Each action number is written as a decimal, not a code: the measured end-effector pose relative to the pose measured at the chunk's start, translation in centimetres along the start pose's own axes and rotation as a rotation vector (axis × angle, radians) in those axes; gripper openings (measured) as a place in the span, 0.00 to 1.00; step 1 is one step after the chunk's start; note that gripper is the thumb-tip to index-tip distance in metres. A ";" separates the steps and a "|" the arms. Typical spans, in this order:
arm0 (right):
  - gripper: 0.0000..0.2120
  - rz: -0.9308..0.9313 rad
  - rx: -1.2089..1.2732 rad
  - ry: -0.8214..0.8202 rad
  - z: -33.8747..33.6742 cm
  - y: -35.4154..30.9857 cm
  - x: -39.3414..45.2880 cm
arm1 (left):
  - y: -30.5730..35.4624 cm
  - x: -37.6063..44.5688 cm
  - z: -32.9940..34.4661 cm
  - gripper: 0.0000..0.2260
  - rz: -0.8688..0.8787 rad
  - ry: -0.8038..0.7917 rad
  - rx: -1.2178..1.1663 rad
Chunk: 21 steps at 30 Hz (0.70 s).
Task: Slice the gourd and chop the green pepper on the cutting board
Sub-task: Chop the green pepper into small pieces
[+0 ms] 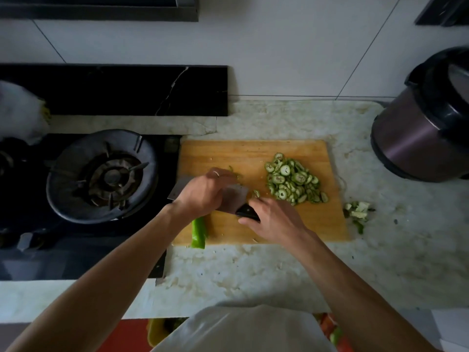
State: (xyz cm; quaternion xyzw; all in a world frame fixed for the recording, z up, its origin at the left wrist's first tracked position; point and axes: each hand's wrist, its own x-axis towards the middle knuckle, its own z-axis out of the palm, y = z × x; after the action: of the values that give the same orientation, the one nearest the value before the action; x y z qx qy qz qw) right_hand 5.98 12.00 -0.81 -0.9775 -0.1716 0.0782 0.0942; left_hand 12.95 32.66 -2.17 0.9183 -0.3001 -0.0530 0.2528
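A wooden cutting board [291, 224] lies on the marble counter. A heap of round green gourd slices [291, 181] covers its right middle. A long green pepper [199, 232] lies along the board's left edge, its far end hidden under my left hand [205, 191], which holds it down with curled fingers. My right hand [275, 219] grips the black handle of a cleaver [234, 198]. The blade stands across the pepper, right behind my left hand's knuckles. A few cut pepper bits [236, 174] lie just beyond that hand.
A gas stove with a round burner ring [101, 174] adjoins the board on the left. A dark rice cooker [426, 128] stands at the right back. Gourd and pepper trimmings [357, 212] lie on the counter right of the board.
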 end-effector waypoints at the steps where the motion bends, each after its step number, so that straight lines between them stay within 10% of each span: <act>1: 0.23 0.003 -0.003 -0.008 0.0 0.0 0.0 | 0.6 -0.2 0.1 0.26 0.044 -0.038 0.015; 6: 0.23 0.004 0.019 0.018 0.1 0.2 -0.3 | 0.3 0.6 0.0 0.25 -0.176 -0.070 0.080; 12: 0.19 0.387 0.520 0.076 1.1 0.7 -2.1 | 1.5 -1.0 -1.0 0.13 -0.279 0.690 -0.046; 21: 0.23 0.618 0.700 0.083 1.6 2.8 -5.1 | 3.1 -0.5 9.2 0.15 0.405 -0.077 0.271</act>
State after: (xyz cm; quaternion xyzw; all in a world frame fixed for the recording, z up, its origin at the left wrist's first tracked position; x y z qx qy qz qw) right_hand 1.84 7.83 -2.30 -0.8945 0.1683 0.1168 0.3972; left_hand 8.59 26.82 -8.61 0.8622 -0.4919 0.0045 0.1211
